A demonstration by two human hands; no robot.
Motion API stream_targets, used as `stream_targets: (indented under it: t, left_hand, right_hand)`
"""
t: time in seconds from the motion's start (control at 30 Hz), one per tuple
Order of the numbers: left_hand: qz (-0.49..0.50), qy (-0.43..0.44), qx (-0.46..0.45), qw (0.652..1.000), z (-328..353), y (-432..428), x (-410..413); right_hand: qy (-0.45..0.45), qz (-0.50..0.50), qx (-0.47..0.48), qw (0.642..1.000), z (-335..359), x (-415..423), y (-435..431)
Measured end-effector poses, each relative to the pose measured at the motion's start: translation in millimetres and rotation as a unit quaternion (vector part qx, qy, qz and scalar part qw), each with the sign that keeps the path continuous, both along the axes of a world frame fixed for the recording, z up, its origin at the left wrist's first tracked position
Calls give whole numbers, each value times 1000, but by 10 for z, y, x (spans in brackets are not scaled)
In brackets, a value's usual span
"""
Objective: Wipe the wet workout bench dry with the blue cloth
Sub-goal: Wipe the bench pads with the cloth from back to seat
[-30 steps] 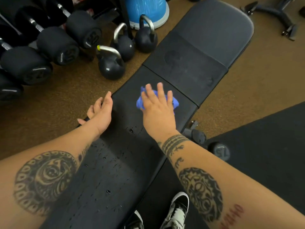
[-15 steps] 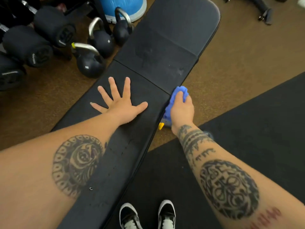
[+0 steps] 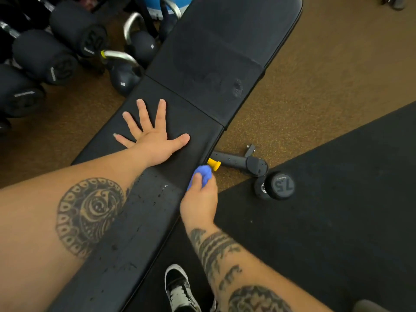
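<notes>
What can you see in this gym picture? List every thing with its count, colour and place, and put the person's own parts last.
workout bench: one, black, running diagonally through the middle; droplets on its near part
blue cloth: one, at the bench's right edge
yellow knob: one, just beyond the cloth
kettlebells: at least two, black, left of the bench
rack dumbbells: several, black, far left
loose dumbbell: one, black, on the floor right of the bench
black mat: one, lower right
shoes: two partly seen, black and white, bottom
left hand: flat on the bench, fingers spread
right hand: gripping the cloth
</notes>
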State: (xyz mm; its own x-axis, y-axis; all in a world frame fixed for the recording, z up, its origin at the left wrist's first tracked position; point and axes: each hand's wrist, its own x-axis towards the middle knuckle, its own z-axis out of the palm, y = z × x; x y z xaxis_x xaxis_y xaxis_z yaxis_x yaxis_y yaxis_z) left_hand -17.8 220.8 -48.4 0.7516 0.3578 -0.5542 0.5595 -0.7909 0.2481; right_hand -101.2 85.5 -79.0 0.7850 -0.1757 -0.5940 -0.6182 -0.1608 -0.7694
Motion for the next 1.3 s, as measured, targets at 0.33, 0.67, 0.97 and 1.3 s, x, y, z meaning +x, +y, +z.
stream_targets:
  t: [0.33, 0.67, 0.97, 1.3]
  left_hand:
    - [7, -40, 12, 999, -79, 27, -67]
    - [134, -301, 21, 944, -131, 263, -1286]
    - [379, -80, 18, 922, -678, 422, -3379]
    - [377, -87, -30, 922, -797, 469, -3486]
  right_hand:
    - [-176, -1, -87, 980, -87, 84, 198]
    - [-226, 190, -65, 953, 65, -602, -393]
    - [-424, 527, -406, 614, -9, 367, -57]
    - [-506, 719, -312, 361, -342, -699, -260]
